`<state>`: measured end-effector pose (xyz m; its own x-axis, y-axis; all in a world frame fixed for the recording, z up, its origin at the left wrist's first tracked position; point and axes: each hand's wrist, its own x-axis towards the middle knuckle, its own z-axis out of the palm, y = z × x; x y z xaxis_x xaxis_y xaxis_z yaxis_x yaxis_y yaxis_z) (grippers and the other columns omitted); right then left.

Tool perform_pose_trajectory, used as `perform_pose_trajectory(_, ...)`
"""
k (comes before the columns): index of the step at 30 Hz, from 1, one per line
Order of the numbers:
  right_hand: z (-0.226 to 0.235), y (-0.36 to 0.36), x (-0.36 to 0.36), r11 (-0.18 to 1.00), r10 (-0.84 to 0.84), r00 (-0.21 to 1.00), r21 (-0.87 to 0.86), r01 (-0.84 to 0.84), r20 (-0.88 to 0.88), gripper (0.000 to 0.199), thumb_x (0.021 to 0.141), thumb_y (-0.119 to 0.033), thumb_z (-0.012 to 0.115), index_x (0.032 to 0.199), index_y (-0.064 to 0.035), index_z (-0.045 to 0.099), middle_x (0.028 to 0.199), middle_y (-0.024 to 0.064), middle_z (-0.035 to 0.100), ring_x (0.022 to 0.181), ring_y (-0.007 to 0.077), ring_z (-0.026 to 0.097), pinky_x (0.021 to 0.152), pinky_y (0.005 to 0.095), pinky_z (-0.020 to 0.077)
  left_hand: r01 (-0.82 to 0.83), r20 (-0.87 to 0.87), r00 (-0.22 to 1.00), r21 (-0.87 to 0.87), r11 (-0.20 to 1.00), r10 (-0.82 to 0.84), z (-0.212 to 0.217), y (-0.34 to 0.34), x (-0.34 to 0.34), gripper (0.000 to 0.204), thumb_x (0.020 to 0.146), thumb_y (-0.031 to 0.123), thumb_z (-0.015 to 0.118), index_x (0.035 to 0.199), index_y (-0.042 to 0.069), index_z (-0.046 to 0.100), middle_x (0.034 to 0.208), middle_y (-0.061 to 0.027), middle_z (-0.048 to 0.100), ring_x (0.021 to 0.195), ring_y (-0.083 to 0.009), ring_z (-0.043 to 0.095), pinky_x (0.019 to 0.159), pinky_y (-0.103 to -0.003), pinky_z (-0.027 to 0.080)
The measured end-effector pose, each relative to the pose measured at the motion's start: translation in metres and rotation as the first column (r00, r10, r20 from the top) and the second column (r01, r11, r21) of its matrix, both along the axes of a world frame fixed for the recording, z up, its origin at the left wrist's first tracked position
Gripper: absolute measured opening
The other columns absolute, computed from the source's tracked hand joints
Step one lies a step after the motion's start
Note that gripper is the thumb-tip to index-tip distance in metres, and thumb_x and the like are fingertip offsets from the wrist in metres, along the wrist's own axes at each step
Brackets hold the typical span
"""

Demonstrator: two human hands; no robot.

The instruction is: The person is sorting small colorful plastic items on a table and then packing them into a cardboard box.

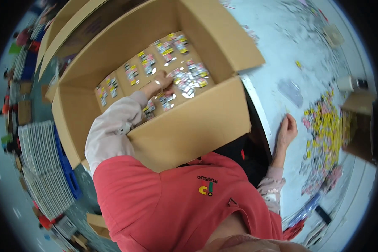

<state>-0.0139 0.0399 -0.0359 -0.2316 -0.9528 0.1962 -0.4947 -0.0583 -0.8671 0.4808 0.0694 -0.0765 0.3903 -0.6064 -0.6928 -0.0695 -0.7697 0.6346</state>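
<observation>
My left hand [164, 82] reaches down into a large open cardboard box [189, 126]. Its fingers are curled beside a cluster of small pink, white and yellow packs [189, 80]; whether something is in them is hidden. More such packs [147, 62] lie in small groups across the brown cardboard layer [122, 77] inside the box. Over the pale table, my right hand [287, 130] has its fingers drawn together in a pinch, and what they hold, if anything, is too small to name. To its right spreads a big heap of yellow and pink packs [325, 126].
A clear plastic piece [290, 92] lies on the table [264, 54] beyond my right hand. At the far right stands a smaller open carton [359, 126] near a white cylinder [352, 84]. Stacked white trays [44, 164] stand on the left, where other people work in the distance.
</observation>
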Motion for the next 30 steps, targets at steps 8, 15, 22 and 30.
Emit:
perform_pose_trajectory(8, 0.020, -0.011, 0.028, 0.994, 0.060, 0.984, 0.078, -0.074, 0.168, 0.014, 0.084, -0.006, 0.059, 0.095, -0.0007, 0.064, 0.079, 0.0069, 0.064, 0.071, 0.0111, 0.059, 0.064, 0.0250, 0.0470, 0.513, 0.746, 0.600, -0.082, 0.854, -0.289, -0.089, 0.008, 0.096, 0.034, 0.078, 0.021, 0.063, 0.102, -0.002, 0.059, 0.089, -0.0144, 0.066, 0.085, -0.0280, 0.063, 0.074, -0.036, 0.050)
perform_pose_trajectory(15, 0.042, -0.051, 0.005, 0.931, -0.085, 0.725, -0.313, -0.187, -0.684, 0.016, 0.073, -0.006, 0.059, 0.088, -0.0036, 0.064, 0.092, 0.0090, 0.060, 0.092, 0.0259, 0.057, 0.077, 0.0381, 0.0461, 0.474, 0.496, 0.771, -0.031, 0.880, -0.398, 0.044, -0.050, 0.045, 0.031, 0.084, 0.019, 0.061, 0.110, 0.002, 0.061, 0.085, -0.0119, 0.066, 0.059, -0.0170, 0.062, 0.047, -0.029, 0.049)
perform_pose_trajectory(22, 0.031, -0.087, 0.010, 0.959, 0.108, 0.545, -0.057, -0.277, -0.832, 0.007, 0.073, -0.013, 0.059, 0.073, -0.0055, 0.059, 0.085, 0.0092, 0.060, 0.085, 0.0277, 0.059, 0.071, 0.0397, 0.0495, 0.698, 0.632, 0.709, -0.563, 0.443, -0.313, 0.177, -0.057, -0.053, 0.028, 0.087, 0.010, 0.058, 0.111, -0.003, 0.058, 0.090, -0.0096, 0.064, 0.074, -0.0138, 0.062, 0.061, -0.025, 0.051)
perform_pose_trajectory(30, 0.066, -0.047, -0.001, 0.953, 0.036, 0.776, -0.211, -0.215, -0.630, 0.008, 0.076, -0.014, 0.059, 0.079, -0.0073, 0.062, 0.079, 0.0072, 0.058, 0.079, 0.0255, 0.058, 0.066, 0.0392, 0.0482, 0.750, 0.646, 0.561, -0.662, -0.012, -0.518, 0.207, -0.073, -0.265, 0.026, 0.087, 0.004, 0.058, 0.112, -0.001, 0.058, 0.101, -0.0120, 0.061, 0.095, -0.0190, 0.060, 0.073, -0.030, 0.051)
